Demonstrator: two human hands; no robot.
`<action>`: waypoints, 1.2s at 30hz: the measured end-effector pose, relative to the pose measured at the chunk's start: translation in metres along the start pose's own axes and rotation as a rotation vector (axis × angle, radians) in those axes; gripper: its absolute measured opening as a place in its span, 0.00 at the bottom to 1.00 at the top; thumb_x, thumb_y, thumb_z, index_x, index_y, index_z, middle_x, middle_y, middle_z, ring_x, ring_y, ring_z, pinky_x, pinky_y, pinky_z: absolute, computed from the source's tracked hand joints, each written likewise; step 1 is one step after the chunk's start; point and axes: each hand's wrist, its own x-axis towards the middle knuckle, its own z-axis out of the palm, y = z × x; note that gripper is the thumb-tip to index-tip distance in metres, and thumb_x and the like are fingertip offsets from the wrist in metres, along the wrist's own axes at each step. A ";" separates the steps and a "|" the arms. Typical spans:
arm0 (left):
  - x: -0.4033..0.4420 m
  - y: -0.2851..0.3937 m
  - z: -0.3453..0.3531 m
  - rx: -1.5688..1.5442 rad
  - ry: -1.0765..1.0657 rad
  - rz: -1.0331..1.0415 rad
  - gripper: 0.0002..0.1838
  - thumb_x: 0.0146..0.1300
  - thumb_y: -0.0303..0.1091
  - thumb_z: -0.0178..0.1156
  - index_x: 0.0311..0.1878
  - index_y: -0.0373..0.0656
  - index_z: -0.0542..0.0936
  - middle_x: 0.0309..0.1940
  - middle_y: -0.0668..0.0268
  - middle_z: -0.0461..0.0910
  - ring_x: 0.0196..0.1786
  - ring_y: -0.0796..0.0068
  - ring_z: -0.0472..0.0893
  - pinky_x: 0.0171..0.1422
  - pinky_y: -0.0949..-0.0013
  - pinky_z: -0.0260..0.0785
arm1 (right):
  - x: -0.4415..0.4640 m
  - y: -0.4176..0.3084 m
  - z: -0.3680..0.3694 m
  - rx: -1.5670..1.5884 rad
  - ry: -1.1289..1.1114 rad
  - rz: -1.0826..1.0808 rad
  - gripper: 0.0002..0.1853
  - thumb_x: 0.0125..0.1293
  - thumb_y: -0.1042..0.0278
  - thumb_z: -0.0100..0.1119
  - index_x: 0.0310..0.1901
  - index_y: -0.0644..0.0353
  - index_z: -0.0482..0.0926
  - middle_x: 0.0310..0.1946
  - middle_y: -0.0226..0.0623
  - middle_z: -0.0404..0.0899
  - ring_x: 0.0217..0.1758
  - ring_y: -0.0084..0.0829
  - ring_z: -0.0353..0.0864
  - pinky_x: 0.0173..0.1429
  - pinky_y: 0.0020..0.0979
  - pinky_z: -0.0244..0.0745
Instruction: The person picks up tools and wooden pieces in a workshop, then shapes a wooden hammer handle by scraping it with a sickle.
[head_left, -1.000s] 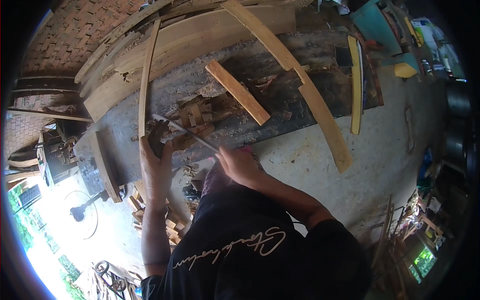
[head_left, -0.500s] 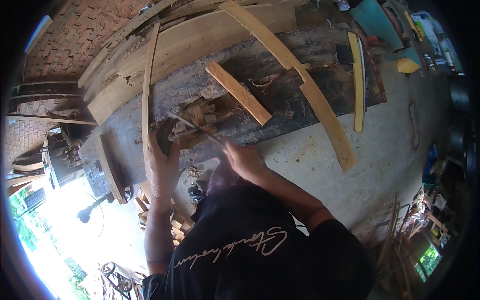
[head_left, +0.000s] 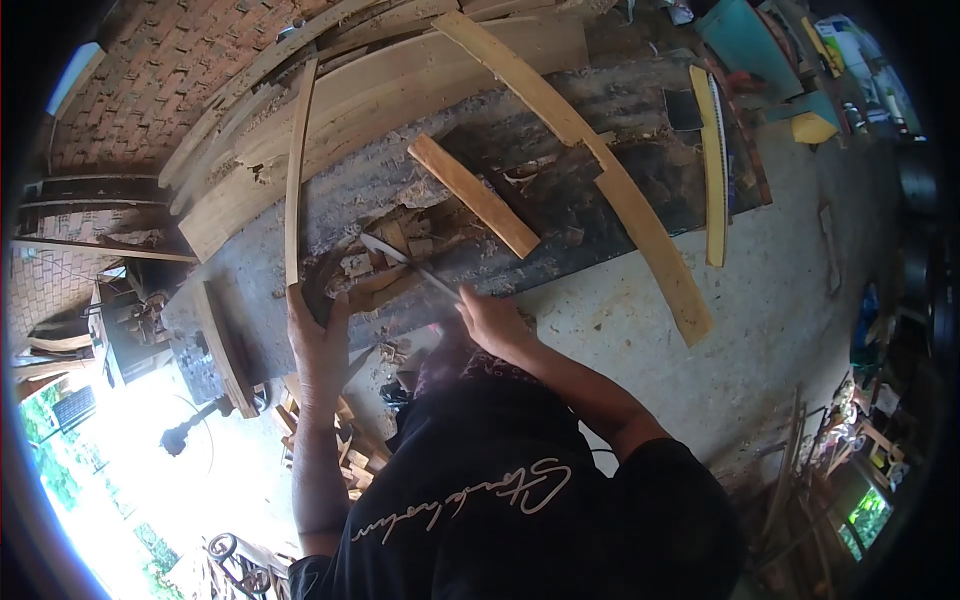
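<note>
My left hand is closed around the near end of a long narrow wooden strip, which runs away from me across the bench. In my right hand is a long-bladed knife, its tip pointing up and left over the wood scraps. The blade is apart from the strip, and the handle is mostly hidden in my fist. Between my hands, offcuts and shavings lie on the dark, rough bench. A short wooden piece rests just beyond the knife.
A long notched board lies across the bench and overhangs its near edge. Farther right is a yellowish strip. Wide planks line the far side by the brick wall. Offcuts are piled below my left arm.
The knife has shifted slightly to the right and its flat side now shows more. My left hand and the strip have moved a little toward me.
</note>
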 end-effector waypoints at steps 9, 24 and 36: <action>-0.008 0.004 -0.005 -0.092 0.012 -0.044 0.14 0.67 0.32 0.60 0.51 0.41 0.69 0.27 0.69 0.74 0.21 0.85 0.68 0.22 0.78 0.61 | 0.002 0.023 0.016 -0.010 -0.053 0.087 0.10 0.72 0.61 0.53 0.42 0.58 0.68 0.19 0.44 0.77 0.21 0.48 0.80 0.25 0.46 0.75; -0.016 0.018 -0.010 -0.168 -0.045 -0.116 0.22 0.62 0.22 0.58 0.60 0.37 0.67 0.54 0.55 0.81 0.50 0.68 0.84 0.53 0.67 0.75 | -0.003 -0.008 -0.011 -0.100 -0.121 0.105 0.07 0.68 0.70 0.54 0.44 0.59 0.69 0.22 0.44 0.80 0.28 0.46 0.84 0.31 0.45 0.77; -0.028 -0.003 -0.020 0.000 0.007 -0.102 0.19 0.59 0.25 0.65 0.52 0.39 0.72 0.41 0.61 0.85 0.28 0.85 0.72 0.36 0.78 0.68 | 0.000 0.038 0.031 -0.177 -0.054 0.135 0.09 0.72 0.63 0.52 0.47 0.58 0.69 0.20 0.43 0.78 0.25 0.47 0.82 0.27 0.46 0.75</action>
